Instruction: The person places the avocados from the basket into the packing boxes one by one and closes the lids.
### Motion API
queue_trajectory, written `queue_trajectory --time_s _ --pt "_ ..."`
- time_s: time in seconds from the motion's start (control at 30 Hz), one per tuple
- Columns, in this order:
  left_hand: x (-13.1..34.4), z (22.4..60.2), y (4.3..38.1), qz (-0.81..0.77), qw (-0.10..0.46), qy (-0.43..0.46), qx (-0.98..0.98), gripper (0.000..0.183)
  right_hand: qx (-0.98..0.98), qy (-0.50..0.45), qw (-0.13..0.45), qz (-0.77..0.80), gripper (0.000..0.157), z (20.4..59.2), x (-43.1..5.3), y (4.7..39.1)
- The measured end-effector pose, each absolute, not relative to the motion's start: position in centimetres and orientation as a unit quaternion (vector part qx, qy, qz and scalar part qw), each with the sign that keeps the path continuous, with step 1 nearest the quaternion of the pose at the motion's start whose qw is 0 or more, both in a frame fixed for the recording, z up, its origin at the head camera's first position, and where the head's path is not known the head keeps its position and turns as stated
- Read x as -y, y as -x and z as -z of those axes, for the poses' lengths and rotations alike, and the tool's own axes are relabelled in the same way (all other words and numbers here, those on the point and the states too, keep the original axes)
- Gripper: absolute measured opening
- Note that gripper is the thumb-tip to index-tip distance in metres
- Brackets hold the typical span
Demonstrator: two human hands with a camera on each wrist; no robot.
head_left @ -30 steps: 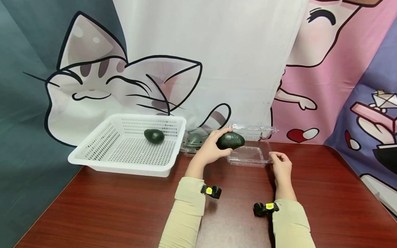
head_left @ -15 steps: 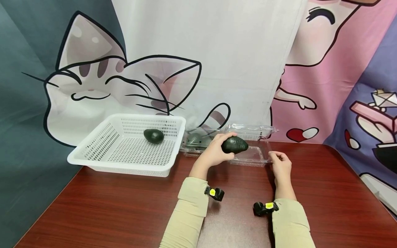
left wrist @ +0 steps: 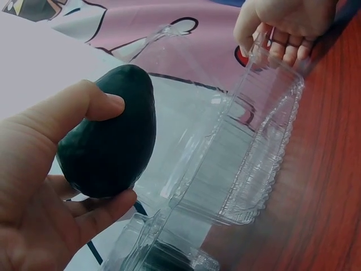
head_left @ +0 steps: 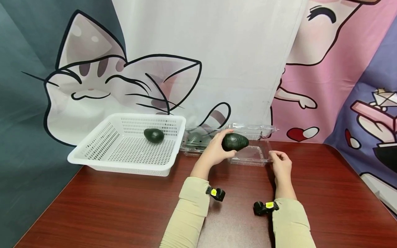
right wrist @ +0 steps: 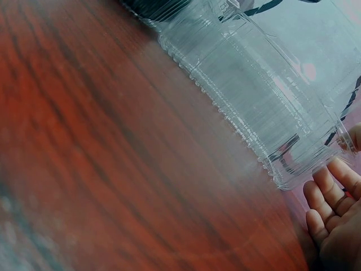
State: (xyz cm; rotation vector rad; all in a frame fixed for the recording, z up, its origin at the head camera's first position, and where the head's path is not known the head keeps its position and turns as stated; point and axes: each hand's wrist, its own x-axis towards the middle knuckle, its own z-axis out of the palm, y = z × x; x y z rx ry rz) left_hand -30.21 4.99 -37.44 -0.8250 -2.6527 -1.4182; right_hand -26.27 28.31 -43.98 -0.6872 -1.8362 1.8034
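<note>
In the head view my left hand (head_left: pixel 214 151) grips a dark green avocado (head_left: pixel 235 142), thumb and fingers on opposite sides. The avocado is held in front of and above a clear plastic clamshell box (head_left: pixel 252 159), whose lid (head_left: pixel 251 129) stands raised at the back. My right hand (head_left: pixel 281 167) pinches the box's right edge between thumb and fingers. Through the left wrist view, the avocado (left wrist: pixel 115 135) hides part of the lid, and the box's tray (left wrist: pixel 248 152) holds nothing at its right end.
A white perforated basket (head_left: pixel 124 168) with one avocado (head_left: pixel 154 135) in it stands on the left of the brown table (head_left: pixel 124 206). Between basket and box, another clear container (head_left: pixel 190 148) shows dark green shapes inside. A printed cloth (head_left: pixel 235 62) hangs behind.
My left hand has carried the avocado slightly to the right over the clear box, then nearly stopped. My right hand keeps its place on the box's edge.
</note>
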Motion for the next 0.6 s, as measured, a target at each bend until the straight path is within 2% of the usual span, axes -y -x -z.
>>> queue_trajectory --time_s 0.23,0.43,0.6 --pt "-5.5 37.5 30.0 0.457 0.011 0.249 0.854 0.067 0.667 0.252 0.233 -0.661 0.012 43.9 -28.3 26.3" --pt "-6.2 37.8 29.9 0.454 0.002 0.239 0.858 0.068 0.671 0.251 0.239 -0.655 0.016 43.9 -28.3 26.3" --pt "-6.7 38.1 29.7 0.449 0.017 0.229 0.864 0.067 0.665 0.250 0.242 -0.660 0.006 44.0 -28.3 26.3"
